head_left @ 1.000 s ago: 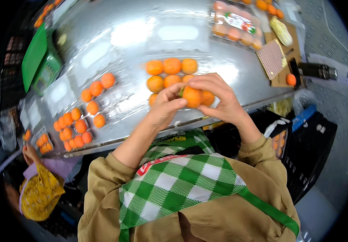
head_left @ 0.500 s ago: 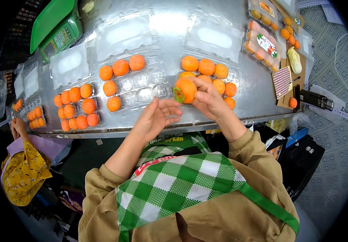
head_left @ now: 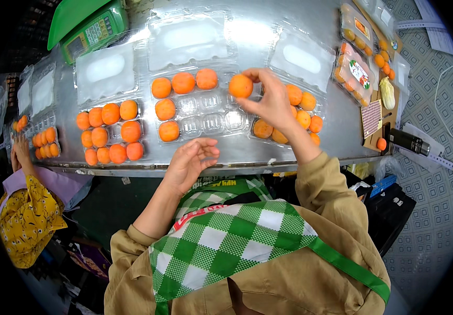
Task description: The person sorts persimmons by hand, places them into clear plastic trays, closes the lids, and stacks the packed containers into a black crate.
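Observation:
My right hand (head_left: 272,102) pinches an orange persimmon (head_left: 240,85) between thumb and fingers. It is above the gap between the middle tray and the right tray, and its leafy cap is out of sight. The middle clear plastic tray (head_left: 210,122) has persimmons (head_left: 183,83) along its far row and left column; its other cups show bare plastic. Behind my right hand, the right tray holds several persimmons (head_left: 303,118), partly hidden by that hand. My left hand (head_left: 190,161) hovers near the table's front edge with curled, parted fingers and nothing in it.
Another tray of persimmons (head_left: 111,114) lies left, its lid (head_left: 105,73) folded back. A green scale (head_left: 92,34) stands far left. Closed fruit packs (head_left: 353,73) and a black cylinder (head_left: 410,142) are at right. A co-worker in a yellow sleeve (head_left: 32,220) works at far left.
My right hand has carried the persimmon up and away from my left hand, turning its leafy cap out of sight. My left hand has drawn back toward the table's front edge. The whole view has shifted slightly.

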The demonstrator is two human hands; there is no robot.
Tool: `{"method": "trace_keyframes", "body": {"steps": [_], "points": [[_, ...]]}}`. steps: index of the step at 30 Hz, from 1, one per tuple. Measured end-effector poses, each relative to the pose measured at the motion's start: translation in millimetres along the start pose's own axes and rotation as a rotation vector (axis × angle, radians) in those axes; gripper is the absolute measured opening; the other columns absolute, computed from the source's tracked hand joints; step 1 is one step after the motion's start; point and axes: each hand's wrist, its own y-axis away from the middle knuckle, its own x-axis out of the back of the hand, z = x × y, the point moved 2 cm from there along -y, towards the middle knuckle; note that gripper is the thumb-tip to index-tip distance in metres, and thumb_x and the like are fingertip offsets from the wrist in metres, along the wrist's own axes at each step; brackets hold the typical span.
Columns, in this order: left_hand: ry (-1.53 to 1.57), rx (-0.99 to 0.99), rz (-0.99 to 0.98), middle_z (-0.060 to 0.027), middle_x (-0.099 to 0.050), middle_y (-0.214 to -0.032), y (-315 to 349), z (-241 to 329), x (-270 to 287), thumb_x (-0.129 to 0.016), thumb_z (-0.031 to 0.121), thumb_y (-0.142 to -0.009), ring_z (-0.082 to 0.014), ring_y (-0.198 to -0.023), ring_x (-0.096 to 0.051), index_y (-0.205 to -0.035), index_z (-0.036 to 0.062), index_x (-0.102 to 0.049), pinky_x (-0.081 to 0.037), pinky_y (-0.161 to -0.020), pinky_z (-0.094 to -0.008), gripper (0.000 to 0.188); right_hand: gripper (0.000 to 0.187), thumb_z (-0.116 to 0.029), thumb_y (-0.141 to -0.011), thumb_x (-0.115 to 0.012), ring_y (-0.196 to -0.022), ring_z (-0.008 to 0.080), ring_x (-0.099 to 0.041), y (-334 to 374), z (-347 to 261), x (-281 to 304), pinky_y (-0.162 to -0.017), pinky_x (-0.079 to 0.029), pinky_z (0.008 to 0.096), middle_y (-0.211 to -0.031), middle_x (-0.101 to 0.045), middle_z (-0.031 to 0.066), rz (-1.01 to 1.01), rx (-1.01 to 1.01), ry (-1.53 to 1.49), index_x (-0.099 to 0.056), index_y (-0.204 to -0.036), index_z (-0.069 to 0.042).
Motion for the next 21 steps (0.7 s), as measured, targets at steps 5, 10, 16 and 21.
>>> {"method": "trace_keyframes", "body": {"steps": [5,10,16,21], "points": [[-0.062,-0.058,0.078,-0.0074,-0.063,-0.100,10.9,8.5,8.6,-0.060,0.028,-0.091,-0.0149,-0.094,-0.059,-0.115,0.0003,-0.058,-0.046,-0.085,-0.0299,0.037,0.047,-0.017,-0.062,-0.081,-0.094,0.0280,-0.056,-30.3,18.4,-13.2,-0.081,-0.047,0.0381,-0.096,-0.060,0.0081,-0.030,0.041,0.204,-0.060,-0.103,-0.008],[-0.307,-0.243,0.290,-0.0056,-0.064,-0.096,25.5,24.4,24.8,-0.061,0.016,-0.090,-0.0122,-0.089,-0.059,-0.114,-0.0004,-0.059,-0.046,-0.081,-0.0273,0.029,0.046,-0.017,-0.063,-0.080,-0.094,0.0283,-0.056,-42.8,23.9,-22.2,-0.081,-0.047,0.0388,-0.094,-0.059,0.0078,-0.126,0.022,0.298,-0.061,-0.104,-0.009],[-0.294,-0.341,0.445,-0.0059,-0.064,-0.095,31.1,40.9,39.9,-0.063,0.011,-0.088,-0.0118,-0.086,-0.059,-0.110,0.0002,-0.061,-0.047,-0.081,-0.0260,0.025,0.046,-0.016,-0.063,-0.080,-0.094,0.0271,-0.058,-51.0,23.3,-28.1,-0.080,-0.049,0.0377,-0.100,-0.057,0.0081,-0.245,-0.030,0.326,-0.061,-0.105,-0.008],[-0.373,-0.417,0.470,-0.0035,-0.062,-0.093,29.6,54.2,43.1,-0.062,0.009,-0.088,-0.0107,-0.085,-0.058,-0.108,0.0006,-0.062,-0.046,-0.079,-0.0247,0.022,0.049,-0.012,-0.063,-0.081,-0.088,0.0247,-0.059,-53.2,20.5,-28.4,-0.077,-0.051,0.0354,-0.103,-0.058,0.0073,-0.298,-0.072,0.357,-0.060,-0.107,-0.007]]}}
